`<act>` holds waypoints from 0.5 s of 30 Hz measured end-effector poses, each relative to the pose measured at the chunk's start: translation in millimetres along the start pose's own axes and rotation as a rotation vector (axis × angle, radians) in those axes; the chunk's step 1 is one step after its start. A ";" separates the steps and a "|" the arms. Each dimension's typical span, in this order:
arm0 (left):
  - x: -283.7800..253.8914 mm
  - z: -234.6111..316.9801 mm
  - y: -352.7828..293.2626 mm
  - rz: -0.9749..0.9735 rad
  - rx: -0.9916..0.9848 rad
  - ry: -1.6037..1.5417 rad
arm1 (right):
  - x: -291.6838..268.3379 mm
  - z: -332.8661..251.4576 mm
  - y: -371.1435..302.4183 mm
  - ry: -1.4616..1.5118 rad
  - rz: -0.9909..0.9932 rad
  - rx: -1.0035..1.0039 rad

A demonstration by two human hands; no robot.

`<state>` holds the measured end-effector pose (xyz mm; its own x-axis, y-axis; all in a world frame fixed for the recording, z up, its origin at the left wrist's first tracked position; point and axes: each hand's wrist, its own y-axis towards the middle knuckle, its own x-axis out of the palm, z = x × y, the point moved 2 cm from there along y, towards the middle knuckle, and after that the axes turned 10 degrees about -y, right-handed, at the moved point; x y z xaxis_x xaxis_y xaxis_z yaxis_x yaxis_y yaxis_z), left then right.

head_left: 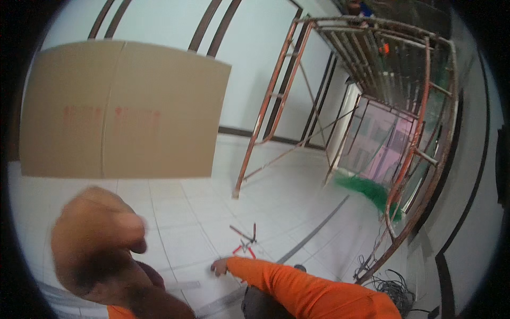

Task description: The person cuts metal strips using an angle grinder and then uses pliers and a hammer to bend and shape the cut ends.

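Closest to the camera, at left, the left hand is raised over the tiled floor, blurred, fingers appearing curled; whether they grip anything cannot be told. Beyond it, a cardboard sheet with a vertical crease and faint red printing stands upright before the white wall, its lower edge just above the hand in view; its support cannot be determined. Further right, the right hand, in an orange sleeve, is low over the floor; finger state cannot be told at this size. Just beside it, hand tools with red parts lie on the floor, well in from its wall edge. Rightward follow a rusty scaffold, green netting and tangled cable near the floor's right edge.
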<state>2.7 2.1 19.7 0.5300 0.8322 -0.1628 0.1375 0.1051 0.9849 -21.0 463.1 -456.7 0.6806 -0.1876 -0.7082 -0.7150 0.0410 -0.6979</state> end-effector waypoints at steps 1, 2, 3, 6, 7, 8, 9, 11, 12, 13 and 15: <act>9.2 -6.1 -12.7 0.002 -0.054 0.003 | 40.0 -12.4 -5.9 0.013 -0.064 -0.015; 10.4 -12.1 -28.2 -0.038 -0.123 0.068 | 27.4 -72.3 -14.4 0.160 -0.070 -0.041; 13.3 -21.6 -19.5 -0.043 -0.079 0.052 | -7.3 -94.7 -42.6 0.138 -0.003 -0.044; 33.7 -27.4 -25.2 0.022 -0.071 0.002 | -20.2 -11.5 -52.6 0.051 0.121 -0.100; 54.0 -21.9 -29.7 0.074 -0.064 -0.043 | -18.3 51.1 -82.2 -0.112 0.213 -0.116; 63.8 -22.3 -37.1 0.006 -0.098 0.033 | -50.1 9.5 -81.0 -0.130 0.218 -0.115; 60.8 -22.8 -56.4 -0.061 -0.172 0.117 | -45.7 -49.1 -83.9 -0.125 0.170 -0.133; 73.6 -25.8 -74.8 -0.078 -0.203 0.134 | -5.5 -34.2 -106.9 -0.037 0.125 -0.126; 84.0 -30.2 -83.5 -0.068 -0.222 0.126 | 16.0 -15.9 -118.1 0.028 0.092 -0.078; 97.0 -47.6 -76.2 -0.019 -0.234 0.075 | 57.4 -14.9 -142.7 0.038 0.015 -0.078; 74.4 -33.3 -29.3 -0.020 -0.238 0.135 | 19.2 -15.5 -173.2 -0.051 0.124 -0.225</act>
<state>10.3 79.1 -19.3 0.4107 0.8920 -0.1887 -0.0621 0.2338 0.9703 113.5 437.2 -347.8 0.5883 -0.1448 -0.7955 -0.8074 -0.1601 -0.5679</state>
